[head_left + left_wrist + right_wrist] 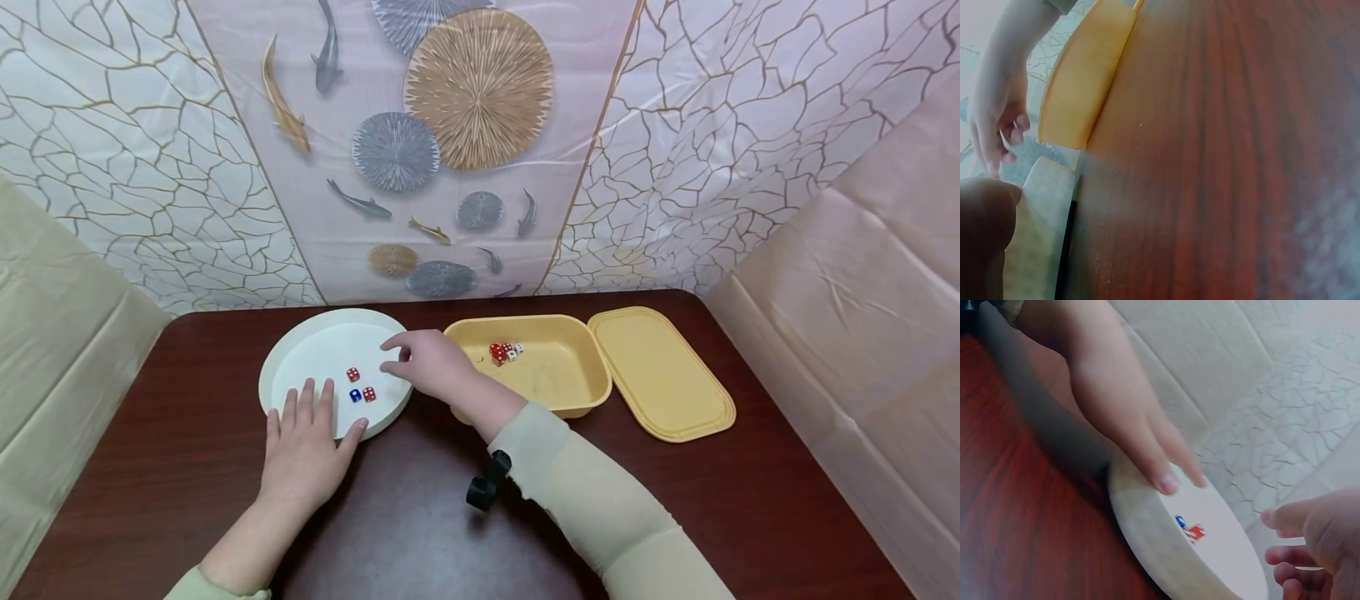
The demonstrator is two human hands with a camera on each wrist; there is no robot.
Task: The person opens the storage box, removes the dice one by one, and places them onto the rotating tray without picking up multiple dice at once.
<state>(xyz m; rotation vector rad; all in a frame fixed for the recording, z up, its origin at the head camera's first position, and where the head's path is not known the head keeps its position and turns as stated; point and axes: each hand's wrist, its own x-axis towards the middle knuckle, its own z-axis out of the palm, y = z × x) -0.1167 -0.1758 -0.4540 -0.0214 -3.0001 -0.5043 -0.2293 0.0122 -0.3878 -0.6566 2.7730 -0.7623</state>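
Backed by a pale pink panel [465,185] printed with koi [279,102] and gold and grey discs [480,87], between white, gold-veined crackle panels [675,125]. Flanked left and right by creased beige sheets [855,292]; fronted by a dark reddish-brown wood-grain tabletop [172,417] catching a sheen [405,550].

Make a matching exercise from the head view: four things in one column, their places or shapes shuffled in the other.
1. blue die
2. lid
3. white dice
4. tray

A. inside the yellow bin
B. round, with a raised rim
C. flat, right of the bin
D. beside red dice in the tray

Pairs: 1-D, 2-C, 3-A, 4-B
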